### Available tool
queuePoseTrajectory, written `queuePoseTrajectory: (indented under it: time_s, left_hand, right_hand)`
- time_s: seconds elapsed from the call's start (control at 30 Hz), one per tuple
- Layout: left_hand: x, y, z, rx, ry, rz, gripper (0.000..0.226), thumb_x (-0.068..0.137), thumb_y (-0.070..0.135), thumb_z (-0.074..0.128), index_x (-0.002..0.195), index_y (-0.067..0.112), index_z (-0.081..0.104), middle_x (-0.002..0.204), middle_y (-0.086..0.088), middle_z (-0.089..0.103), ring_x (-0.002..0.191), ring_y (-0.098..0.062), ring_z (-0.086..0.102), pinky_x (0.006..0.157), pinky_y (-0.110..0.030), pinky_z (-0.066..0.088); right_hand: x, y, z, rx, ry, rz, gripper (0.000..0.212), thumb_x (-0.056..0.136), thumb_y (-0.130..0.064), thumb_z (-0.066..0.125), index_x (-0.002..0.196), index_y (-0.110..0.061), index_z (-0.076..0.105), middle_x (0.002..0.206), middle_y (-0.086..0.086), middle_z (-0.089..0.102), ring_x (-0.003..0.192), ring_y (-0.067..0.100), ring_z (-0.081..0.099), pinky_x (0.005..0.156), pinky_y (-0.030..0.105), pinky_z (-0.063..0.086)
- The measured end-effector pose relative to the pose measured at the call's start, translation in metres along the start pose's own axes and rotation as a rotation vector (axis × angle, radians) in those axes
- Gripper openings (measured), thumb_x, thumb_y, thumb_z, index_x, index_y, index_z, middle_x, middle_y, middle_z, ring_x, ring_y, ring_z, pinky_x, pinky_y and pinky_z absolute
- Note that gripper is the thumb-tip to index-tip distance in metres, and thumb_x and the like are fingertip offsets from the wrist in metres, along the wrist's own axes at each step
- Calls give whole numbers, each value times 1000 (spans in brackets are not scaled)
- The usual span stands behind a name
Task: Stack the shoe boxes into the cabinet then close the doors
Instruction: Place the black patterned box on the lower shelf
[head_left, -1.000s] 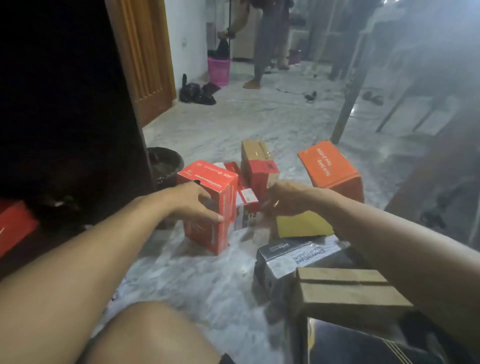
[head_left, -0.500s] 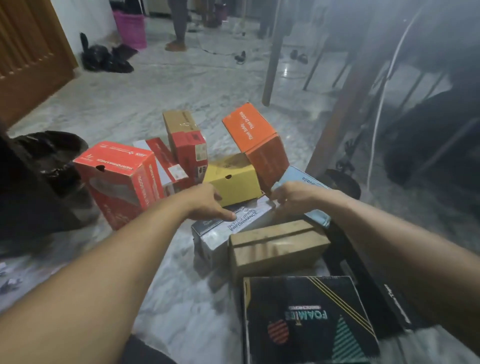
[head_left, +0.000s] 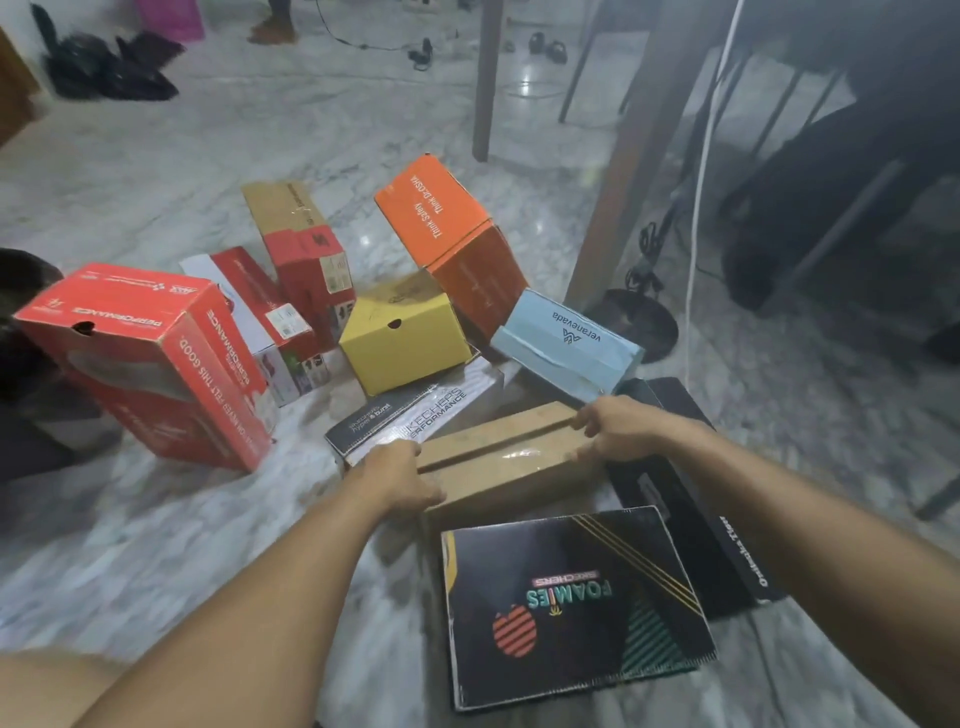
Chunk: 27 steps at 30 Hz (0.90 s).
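Several shoe boxes lie scattered on the marble floor (head_left: 182, 530). A plain brown cardboard box (head_left: 506, 457) sits in the middle front. My left hand (head_left: 397, 480) grips its left end and my right hand (head_left: 618, 428) grips its right end. Behind it lie a grey Skechers box (head_left: 415, 410), a yellow box (head_left: 408, 332), a light blue box (head_left: 563, 343) and an orange box (head_left: 457, 234). A big red box (head_left: 150, 358) stands at the left. A black Foamies box (head_left: 571, 603) lies nearest me. The cabinet is out of view.
Two more red boxes (head_left: 306, 260) stand behind the yellow one. A black box (head_left: 696, 519) lies at the right. Table legs (head_left: 628, 150), a white cable (head_left: 701, 182) and a dark round base (head_left: 634, 322) are to the right. A dark bag (head_left: 104, 73) lies far back left.
My view has swung right and down, away from the dark cabinet. My hands left the red box, passed over the grey box, and now hold the brown box's ends.
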<state>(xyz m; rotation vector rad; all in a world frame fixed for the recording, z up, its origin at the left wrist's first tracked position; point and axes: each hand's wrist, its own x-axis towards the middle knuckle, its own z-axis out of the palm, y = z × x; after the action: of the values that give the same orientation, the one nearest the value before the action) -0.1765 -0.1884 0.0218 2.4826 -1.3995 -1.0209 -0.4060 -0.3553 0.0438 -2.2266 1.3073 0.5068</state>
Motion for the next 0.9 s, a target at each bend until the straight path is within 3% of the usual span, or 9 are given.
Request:
queuePoseTrajectory:
  time_s: [0.1, 0.3, 0.4, 0.53, 0.6, 0.73, 0.83, 0.9]
  left_hand:
    - [2, -2, 8, -14, -37, -25, 53, 56, 46, 64, 103, 21, 61, 108, -9, 67, 98, -27, 62, 74, -28, 47]
    - [5, 12, 9, -8, -12, -35, 64, 77, 36, 72, 133, 14, 50, 135, -9, 55, 121, -28, 53, 93, -30, 45]
    - [4, 18, 5, 17, 2, -6, 63, 80, 37, 71, 134, 13, 49, 138, -9, 53, 125, -27, 51, 97, -31, 44]
    - [11, 30, 0, 34, 17, 60, 55, 76, 43, 72, 123, 19, 56, 126, -5, 60, 115, -25, 55, 93, -34, 47]
    - [14, 42, 2, 20, 34, 88, 52, 77, 43, 71, 121, 20, 58, 123, -4, 61, 112, -25, 56, 91, -34, 47]
    - [10, 67, 21, 55, 45, 103, 41, 79, 39, 68, 114, 18, 60, 119, -6, 62, 109, -28, 59, 86, -33, 47]
    - [4, 74, 35, 41, -35, 24, 41, 79, 39, 69, 110, 14, 61, 112, -8, 65, 102, -28, 62, 78, -31, 47]
    - [2, 68, 44, 4, -161, -63, 40, 80, 38, 69, 109, 11, 62, 108, -9, 66, 100, -28, 64, 77, -29, 50]
  right_hand:
    - [4, 10, 9, 40, 25, 43, 68, 75, -47, 75, 134, -20, 55, 130, 3, 59, 115, 23, 57, 100, 36, 46]
    - [6, 26, 9, 55, 125, 68, 57, 76, -45, 75, 126, -19, 61, 122, 2, 64, 109, 22, 61, 94, 36, 48]
    - [9, 36, 4, 56, 196, 80, 38, 77, -43, 76, 107, -21, 71, 107, -1, 70, 92, 17, 63, 82, 33, 51]
    - [9, 44, -1, 61, 253, 140, 33, 77, -44, 76, 101, -21, 72, 100, -4, 69, 85, 16, 59, 74, 33, 50]
    - [7, 51, 3, 59, 237, 184, 39, 76, -46, 75, 106, -22, 70, 105, 0, 69, 87, 17, 58, 70, 32, 47]
    - [-6, 61, 18, 113, 203, 255, 54, 77, -44, 76, 122, -18, 64, 119, 3, 66, 107, 22, 61, 86, 35, 51]
    - [-18, 65, 39, 147, 102, 306, 52, 75, -46, 76, 115, -15, 66, 105, 4, 69, 92, 21, 68, 75, 34, 59]
    - [-26, 65, 54, 134, 19, 356, 57, 74, -49, 75, 116, -13, 62, 110, 7, 66, 90, 23, 67, 72, 36, 61]
